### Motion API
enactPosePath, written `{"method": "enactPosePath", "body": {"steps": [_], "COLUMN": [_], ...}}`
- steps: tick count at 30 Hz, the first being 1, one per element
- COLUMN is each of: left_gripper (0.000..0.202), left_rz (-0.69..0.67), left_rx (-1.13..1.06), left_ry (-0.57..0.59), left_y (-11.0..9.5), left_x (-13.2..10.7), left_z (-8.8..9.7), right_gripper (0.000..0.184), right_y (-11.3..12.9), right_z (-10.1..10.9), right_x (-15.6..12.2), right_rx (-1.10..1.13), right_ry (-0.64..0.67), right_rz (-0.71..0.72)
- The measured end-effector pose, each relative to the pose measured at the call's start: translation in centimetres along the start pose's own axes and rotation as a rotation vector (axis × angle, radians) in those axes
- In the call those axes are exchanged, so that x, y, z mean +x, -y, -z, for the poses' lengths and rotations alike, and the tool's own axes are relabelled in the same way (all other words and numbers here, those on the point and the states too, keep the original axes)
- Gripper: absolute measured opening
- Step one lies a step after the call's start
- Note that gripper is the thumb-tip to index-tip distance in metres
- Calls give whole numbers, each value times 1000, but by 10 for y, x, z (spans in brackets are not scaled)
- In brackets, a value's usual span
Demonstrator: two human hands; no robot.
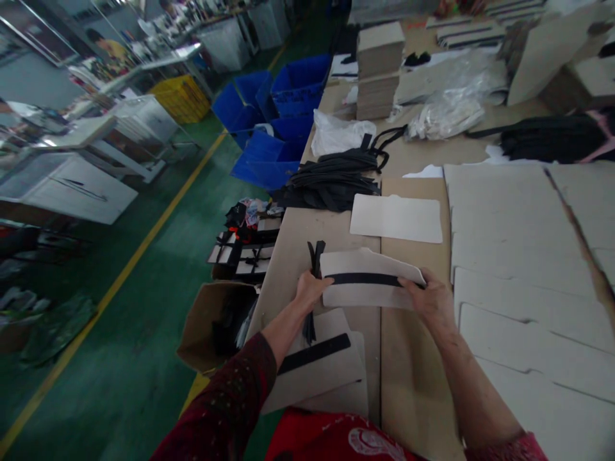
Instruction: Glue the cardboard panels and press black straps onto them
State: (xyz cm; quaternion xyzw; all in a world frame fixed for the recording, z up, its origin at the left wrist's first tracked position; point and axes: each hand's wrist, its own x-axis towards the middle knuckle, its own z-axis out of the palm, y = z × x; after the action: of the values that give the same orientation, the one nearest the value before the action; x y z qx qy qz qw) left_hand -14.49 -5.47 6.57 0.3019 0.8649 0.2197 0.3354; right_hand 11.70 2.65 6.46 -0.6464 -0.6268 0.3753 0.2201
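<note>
A pale cardboard panel (pixel 369 296) with a black strip (pixel 366 279) lying lengthwise across it is held between my two hands, slightly bowed. My left hand (pixel 311 288) pinches the left edge, thumb on the strip's end. A bundle of thin black strips (pixel 310 328) passes behind or through that same hand; which of these I cannot tell. At the panel's right end, the fingers of my right hand (pixel 429 296) close on the corner and the strip. Below, several similar panels (pixel 319 378) overlap near my body, the top one bearing a black strip. One plain panel (pixel 396 219) lies flat just beyond.
Rows of overlapping pale panels (pixel 528 275) cover the table's right side. Black fabric strips (pixel 336 176), a clear plastic bag (pixel 446 115) and a stack of boards (pixel 379 70) sit farther back. An open carton (pixel 196 333) and blue crates (pixel 273 153) stand left of the table.
</note>
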Motion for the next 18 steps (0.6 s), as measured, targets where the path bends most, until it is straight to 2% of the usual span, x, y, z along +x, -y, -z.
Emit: {"method": "enactPosePath", "body": {"steps": [2,5,7,9,10,12,14,16,18], "left_gripper": [31,34,34,30,29,33,34,34,33], "left_rz": [-45,-121,-161,-87,-40,73,163,206,215], "left_rx": [-67,-108,-87,-63,-68,-70,-22,21,63], "left_ry": [-38,-94,-98,-48,0,39,52,31,-10], "left_y": [-13,-17,1,38,60,110,154,186,204], "left_x": [1,-12,-31,-56,-68,-90,-105,-113,-117], "left_z": [15,62,99,127,135,137,124,106,93], "right_gripper": [44,54,58,57,55,50,48,48,47], "right_y": [25,47,46,36,30,18,10,6,7], "right_z": [13,18,5,-19,-34,-66,-92,-110,-118], "right_x": [-8,-31,-52,-76,-87,-108,-122,-128,-129], "right_rx": [1,34,174,305,322,220,19,-144,-217], "right_ry": [-97,-153,-64,89,165,271,312,303,295], "right_rz": [56,-5,-103,-168,-172,-155,-115,-68,-15]}}
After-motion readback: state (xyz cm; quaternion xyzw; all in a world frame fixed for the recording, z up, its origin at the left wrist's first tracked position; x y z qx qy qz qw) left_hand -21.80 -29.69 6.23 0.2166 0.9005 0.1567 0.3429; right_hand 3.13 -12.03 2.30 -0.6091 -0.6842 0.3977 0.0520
